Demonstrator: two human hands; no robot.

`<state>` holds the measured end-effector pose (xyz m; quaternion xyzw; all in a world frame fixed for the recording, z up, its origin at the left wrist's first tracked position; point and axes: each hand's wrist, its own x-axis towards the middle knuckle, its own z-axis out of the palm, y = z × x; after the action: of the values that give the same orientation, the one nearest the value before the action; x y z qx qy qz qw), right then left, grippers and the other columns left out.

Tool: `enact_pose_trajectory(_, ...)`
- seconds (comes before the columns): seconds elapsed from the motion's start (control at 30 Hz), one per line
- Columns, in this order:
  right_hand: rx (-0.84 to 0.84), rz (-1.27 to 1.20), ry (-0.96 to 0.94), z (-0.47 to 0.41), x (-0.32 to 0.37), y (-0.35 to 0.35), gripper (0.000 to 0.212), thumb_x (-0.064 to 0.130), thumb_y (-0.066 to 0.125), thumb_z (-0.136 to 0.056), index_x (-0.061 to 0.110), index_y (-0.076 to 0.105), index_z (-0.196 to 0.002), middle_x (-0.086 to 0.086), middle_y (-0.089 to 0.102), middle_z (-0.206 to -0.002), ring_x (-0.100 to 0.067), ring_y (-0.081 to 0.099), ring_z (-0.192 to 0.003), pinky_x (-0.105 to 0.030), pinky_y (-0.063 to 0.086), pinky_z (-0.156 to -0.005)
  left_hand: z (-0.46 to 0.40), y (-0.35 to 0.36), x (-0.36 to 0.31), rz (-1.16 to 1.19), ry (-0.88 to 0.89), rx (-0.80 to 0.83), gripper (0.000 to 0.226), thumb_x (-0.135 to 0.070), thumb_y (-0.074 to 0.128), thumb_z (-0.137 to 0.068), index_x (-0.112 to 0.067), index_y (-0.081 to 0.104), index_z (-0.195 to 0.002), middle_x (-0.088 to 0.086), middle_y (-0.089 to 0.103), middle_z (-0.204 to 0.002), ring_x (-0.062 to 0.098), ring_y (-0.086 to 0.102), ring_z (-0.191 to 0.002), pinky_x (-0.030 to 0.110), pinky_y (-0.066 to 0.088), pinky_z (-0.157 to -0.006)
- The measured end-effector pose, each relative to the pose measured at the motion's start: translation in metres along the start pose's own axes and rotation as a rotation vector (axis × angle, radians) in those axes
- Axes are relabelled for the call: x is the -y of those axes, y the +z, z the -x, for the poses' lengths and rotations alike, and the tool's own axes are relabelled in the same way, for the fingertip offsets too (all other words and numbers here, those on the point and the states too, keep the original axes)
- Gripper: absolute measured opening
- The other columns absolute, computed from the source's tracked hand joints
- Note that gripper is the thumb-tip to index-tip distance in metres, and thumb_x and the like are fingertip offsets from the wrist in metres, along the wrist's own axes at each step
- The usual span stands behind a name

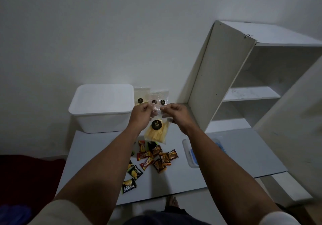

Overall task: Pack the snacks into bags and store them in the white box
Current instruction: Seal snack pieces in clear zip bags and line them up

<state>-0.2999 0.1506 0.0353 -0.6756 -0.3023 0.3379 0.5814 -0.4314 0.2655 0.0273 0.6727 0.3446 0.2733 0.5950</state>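
Both hands (157,114) pinching the snack bag's (156,132) top edge, above the table (235,151).

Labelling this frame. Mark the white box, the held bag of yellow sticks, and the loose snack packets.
white box (102,101): head view, middle of its closed lid.
bag of yellow sticks (156,134): head view, on the sticks below the black label.
loose snack packets (156,156): head view, centre of the pile.

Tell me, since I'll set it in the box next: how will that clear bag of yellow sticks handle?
Probably floppy: the clear bag hangs limp from both hands, left hand and right hand. Likely light. The sticks look brittle, so squeezing may snap them.
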Motion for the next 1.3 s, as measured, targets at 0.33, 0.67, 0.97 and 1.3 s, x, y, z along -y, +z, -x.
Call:
enact_pose_trajectory(0.33, -0.134, 0.057, -0.114, 0.009, -0.005, 0.005, 0.022, 0.015, 0.068, -0.097, -0.006, 0.073, -0.098, -0.019, 0.076, -0.093, -0.009, 0.067, -0.066, -0.022, 0.051, -0.066, 0.003, 0.003, 0.003, -0.273, 0.070, -0.277, 0.019, -0.036, 0.062, -0.094, -0.020, 0.053, -0.099, -0.006, 0.060, -0.086, 0.012, 0.056, -0.074, 0.032, 0.046, -0.065)
enact_pose_trajectory(0.67, -0.004, -0.004, -0.078, 0.013, 0.002, 0.022, 0.018, 0.033, 0.070, -0.095, 0.025, 0.080, -0.082, -0.002, 0.079, -0.090, -0.015, 0.074, -0.092, -0.039, 0.056, -0.083, 0.007, 0.004, -0.014, 0.245, -0.189, 0.015, 0.023, -0.007, 0.043, -0.084, -0.015, 0.052, -0.064, 0.002, 0.050, -0.061, 0.020, 0.051, -0.063, 0.037, 0.047, -0.072)
enact_pose_trajectory(0.97, 0.070, 0.033, -0.037, 0.009, 0.013, 0.020, 0.021, 0.022, 0.071, -0.094, 0.002, 0.078, -0.098, -0.017, 0.078, -0.097, -0.023, 0.075, -0.092, -0.040, 0.057, -0.086, 0.005, -0.002, -0.012, 0.135, -0.104, 0.109, 0.039, -0.037, 0.056, -0.098, -0.006, 0.062, -0.076, 0.001, 0.052, -0.062, 0.017, 0.055, -0.067, 0.034, 0.054, -0.073)
enact_pose_trajectory(1.3, 0.106, 0.000, 0.065, 0.004, 0.011, 0.012, 0.021, 0.014, 0.068, -0.095, -0.006, 0.071, -0.099, -0.013, 0.076, -0.084, -0.026, 0.074, -0.085, -0.035, 0.059, -0.075, 0.003, -0.005, -0.017, -0.072, -0.033, 0.229, 0.037, -0.011, 0.044, -0.096, -0.016, 0.046, -0.059, 0.001, 0.045, -0.056, 0.020, 0.043, -0.058, 0.038, 0.039, -0.065)
